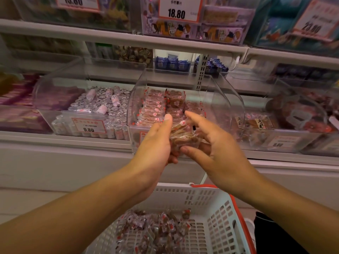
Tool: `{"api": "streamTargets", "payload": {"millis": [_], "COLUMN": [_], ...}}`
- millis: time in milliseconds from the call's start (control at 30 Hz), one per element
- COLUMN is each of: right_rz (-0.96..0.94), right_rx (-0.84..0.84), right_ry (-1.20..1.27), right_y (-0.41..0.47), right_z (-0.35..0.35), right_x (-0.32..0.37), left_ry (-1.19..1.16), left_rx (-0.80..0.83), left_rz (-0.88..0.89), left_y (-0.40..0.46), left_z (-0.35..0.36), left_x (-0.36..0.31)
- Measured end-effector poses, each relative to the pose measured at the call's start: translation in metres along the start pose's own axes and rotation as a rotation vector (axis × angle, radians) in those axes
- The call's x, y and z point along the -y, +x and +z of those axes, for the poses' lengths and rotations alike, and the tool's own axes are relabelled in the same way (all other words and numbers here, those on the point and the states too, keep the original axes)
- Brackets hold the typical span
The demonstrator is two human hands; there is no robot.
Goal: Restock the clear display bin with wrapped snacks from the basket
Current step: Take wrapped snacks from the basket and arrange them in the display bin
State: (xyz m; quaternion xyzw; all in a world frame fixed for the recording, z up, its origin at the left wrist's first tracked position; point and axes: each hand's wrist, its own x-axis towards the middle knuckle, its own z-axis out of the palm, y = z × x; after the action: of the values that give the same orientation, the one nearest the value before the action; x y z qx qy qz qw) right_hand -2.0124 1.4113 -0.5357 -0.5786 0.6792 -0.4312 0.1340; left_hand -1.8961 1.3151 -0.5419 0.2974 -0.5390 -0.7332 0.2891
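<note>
Snacks in hand: a small stack of clear-wrapped brown snacks with red-and-white labels is sitting at the centre of the view, just in front of the bin's lower front wall.
Left hand: the left hand is cupping the stack from 9 o'clock, thumb raised along its side, fingers curling underneath.
Right hand: the right hand is closing on the stack from 3 o'clock, thumb pressing low against the wrappers, the other fingers arching over the top.
Bin: the clear plastic display bin with a curved front is standing at 12 o'clock from the hands, touching neither as far as I can tell; neat upright rows of the same snacks are filling its left and middle parts, while its right part is looking thinly stocked.
Basket: the white slotted plastic basket with a red rim is waiting at 6 o'clock, with many loose wrapped snacks lying in it.
Progress: judging by this, restocking is well under way but far from finished; this stack is not yet in the bin and many more loads seem to be remaining.
Surroundings: a bin of silver foil sweets is sitting at 9 o'clock and a bin of dark wrapped goods at 3 o'clock; a price card reading 18.80 is hanging at 12 o'clock.
Obstacles: the bin's raised front lip seems to be the only thing to lift over.
</note>
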Motion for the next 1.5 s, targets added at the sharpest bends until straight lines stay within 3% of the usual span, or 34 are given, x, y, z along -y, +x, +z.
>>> {"api": "streamTargets", "payload": {"millis": [233,533,667,733,833,967,1200,1500], "right_rz": [-0.019,0.009,0.078,0.179,0.353,0.554,0.600,0.568], "right_rx": [-0.067,-0.002,0.081,0.023,-0.084,0.046,-0.050,-0.045], "right_ry": [-0.043,0.048,0.038,0.071,-0.045,-0.268,-0.282,-0.383], "right_y": [-0.002,0.013,0.036,0.060,0.115,0.168,0.191,0.196], "right_z": [0.006,-0.011,-0.027,-0.033,-0.037,-0.013,0.019,0.028], "right_x": [0.000,0.008,0.019,0.016,-0.006,-0.043,-0.073,-0.077], "left_ry": [0.093,0.347,0.607,0.744,1.243,1.745,1.726,1.716], "left_rx": [-0.081,0.037,0.110,0.049,-0.042,0.040,0.071,0.030], "left_rz": [0.054,0.228,0.287,0.448,0.731,0.724,0.777,0.797], "left_y": [-0.002,0.004,0.019,0.032,0.048,0.057,0.061,0.064], "left_z": [0.000,0.000,-0.010,-0.022,-0.047,-0.069,-0.075,-0.072], "left_x": [0.003,-0.011,-0.038,-0.051,-0.061,-0.050,-0.047,-0.043]}}
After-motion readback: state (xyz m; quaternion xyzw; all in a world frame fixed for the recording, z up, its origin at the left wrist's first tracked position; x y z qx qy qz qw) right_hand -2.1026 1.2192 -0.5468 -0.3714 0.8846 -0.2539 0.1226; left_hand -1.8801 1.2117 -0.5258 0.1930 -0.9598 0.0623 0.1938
